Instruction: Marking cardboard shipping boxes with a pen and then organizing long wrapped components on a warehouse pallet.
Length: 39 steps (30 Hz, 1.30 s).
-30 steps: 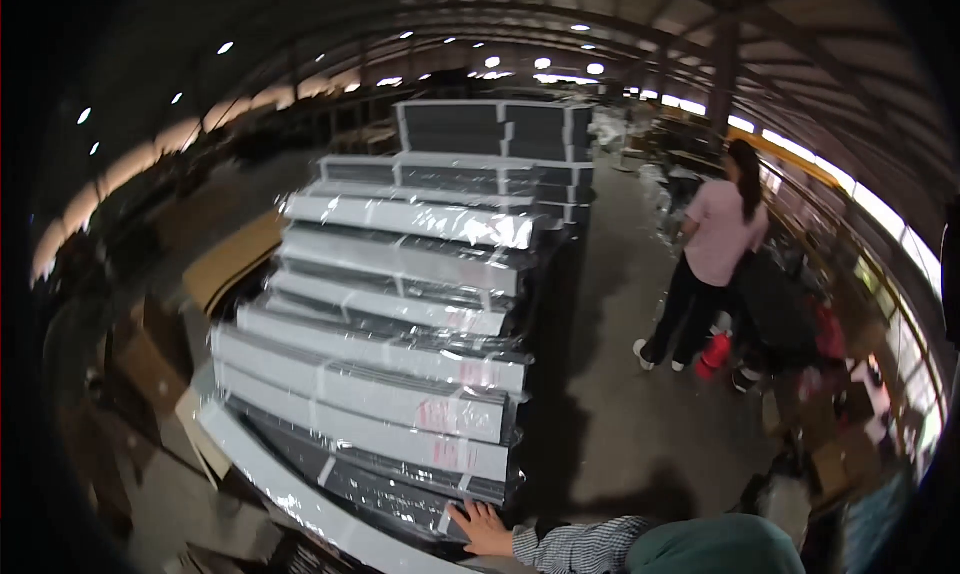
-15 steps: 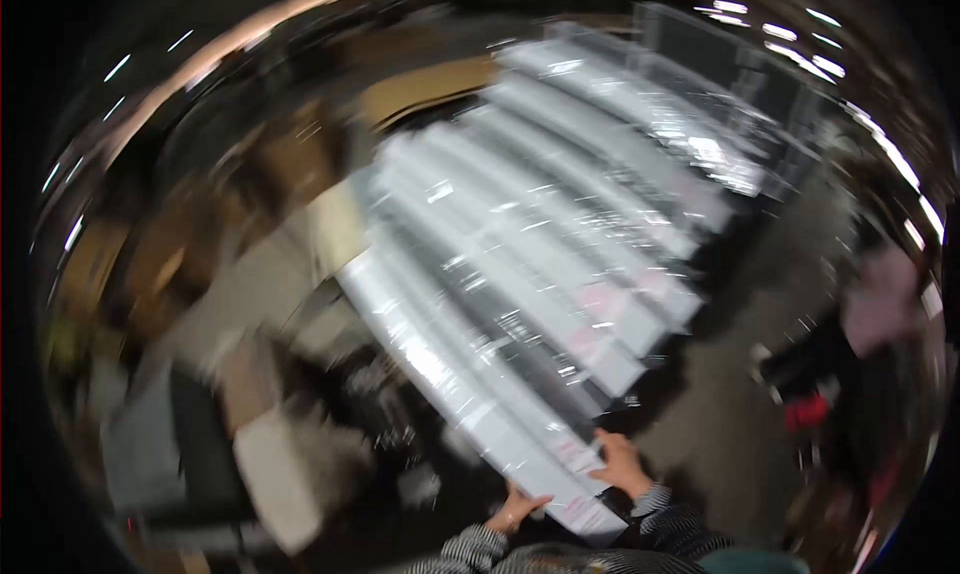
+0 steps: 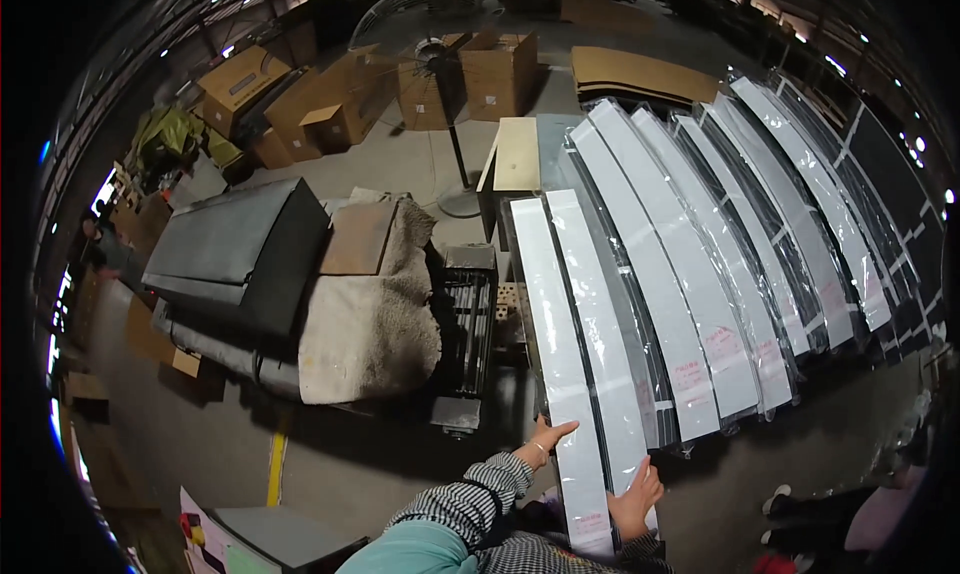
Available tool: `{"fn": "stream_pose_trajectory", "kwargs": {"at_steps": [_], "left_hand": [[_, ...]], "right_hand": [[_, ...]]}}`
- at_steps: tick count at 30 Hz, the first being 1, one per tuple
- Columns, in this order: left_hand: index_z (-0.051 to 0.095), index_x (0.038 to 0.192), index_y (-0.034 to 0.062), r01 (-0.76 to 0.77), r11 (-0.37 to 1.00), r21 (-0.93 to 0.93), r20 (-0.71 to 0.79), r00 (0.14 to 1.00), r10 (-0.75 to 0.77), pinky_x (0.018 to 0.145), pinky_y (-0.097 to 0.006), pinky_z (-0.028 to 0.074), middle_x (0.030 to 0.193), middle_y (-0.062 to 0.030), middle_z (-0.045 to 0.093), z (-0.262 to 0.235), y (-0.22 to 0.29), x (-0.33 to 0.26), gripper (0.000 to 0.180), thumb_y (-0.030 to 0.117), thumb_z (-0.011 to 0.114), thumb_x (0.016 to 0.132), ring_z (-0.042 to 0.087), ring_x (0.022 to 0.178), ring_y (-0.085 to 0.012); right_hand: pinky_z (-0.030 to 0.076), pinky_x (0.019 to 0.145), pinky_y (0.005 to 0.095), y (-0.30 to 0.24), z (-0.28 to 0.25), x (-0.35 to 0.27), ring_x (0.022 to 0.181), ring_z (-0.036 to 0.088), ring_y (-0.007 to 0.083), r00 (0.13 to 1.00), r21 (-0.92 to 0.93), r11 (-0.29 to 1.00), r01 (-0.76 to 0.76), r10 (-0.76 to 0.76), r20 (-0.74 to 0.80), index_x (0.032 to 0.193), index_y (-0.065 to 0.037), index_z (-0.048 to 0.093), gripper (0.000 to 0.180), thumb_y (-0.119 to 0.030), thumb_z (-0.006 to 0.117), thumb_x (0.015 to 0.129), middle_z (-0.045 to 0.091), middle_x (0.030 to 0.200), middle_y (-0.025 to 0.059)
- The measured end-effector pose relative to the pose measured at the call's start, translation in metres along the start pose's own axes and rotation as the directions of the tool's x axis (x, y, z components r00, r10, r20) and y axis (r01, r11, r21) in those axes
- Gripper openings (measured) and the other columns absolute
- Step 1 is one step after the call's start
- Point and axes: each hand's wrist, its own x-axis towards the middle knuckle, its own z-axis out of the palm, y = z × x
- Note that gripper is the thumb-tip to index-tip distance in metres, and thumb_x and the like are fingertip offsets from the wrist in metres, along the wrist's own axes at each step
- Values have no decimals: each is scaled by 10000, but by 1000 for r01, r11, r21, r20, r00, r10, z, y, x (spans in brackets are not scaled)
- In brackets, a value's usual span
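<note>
White packs [image 3: 564, 359] sit paired at the row's left end, left hand [image 3: 545, 442] on the outer edge, right hand [image 3: 633, 498] apart on the second, can't tell if they're clamped. Looks like steadying; shifting them would call for matched grips.

Wide fisheye view downward from head height

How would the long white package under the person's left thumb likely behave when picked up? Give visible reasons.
The package may feel slippery, as its surface looks glossy and plastic-like. Being long and narrow, it could sag or swing if lifted from one end. Its flat upper face suggests it would probably slide rather than roll.
</note>
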Motion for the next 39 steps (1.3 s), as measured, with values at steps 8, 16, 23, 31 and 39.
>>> {"fn": "stream_pose_trajectory", "kwargs": {"at_steps": [8,16,23,31,39], "left_hand": [[236,1484,-52,-59,998,-34,-66,996,56,957,-444,527,1340,-218,544,9,-52,-41,1081,308,916,725,594,1178,-315],[450,1334,-27,-72,944,-322,-213,977,2,780,-435,557,1241,-191,616,-14,-78,-142,907,467,893,715,646,1051,-271],[319,1512,41,-38,915,-401,-264,962,-76,1033,-604,371,1510,-146,444,-51,-29,-108,1144,702,785,703,428,1368,-375],[421,1445,-11,-124,818,-561,-299,952,-60,919,-387,486,1395,-90,563,-80,65,-135,938,538,815,794,567,1218,-236],[468,1433,106,-288,612,-737,-270,955,123,1062,-725,283,1503,-145,468,-197,105,-37,701,568,616,929,400,1390,-400]], "right_hand": [[290,1059,581,73,-25,-9,1269,364,484,969,129,975,179,-197,148,1504,-91,398,1069,-265,863,557,389,1360,328],[314,1040,562,69,-91,15,1230,417,481,781,245,800,548,-594,194,1427,-43,474,970,-278,827,554,430,1329,305],[333,1034,607,-54,-134,88,1249,414,536,628,-26,653,757,-715,309,1445,-76,480,863,-109,742,624,432,1363,348],[442,976,548,-134,-101,145,1123,521,505,498,-66,500,864,-826,265,1421,-125,507,844,-161,788,625,502,1253,339],[387,1024,558,-255,-57,218,1198,492,444,391,195,370,908,-917,-79,1143,-40,620,480,-37,732,676,527,1316,237]]}}
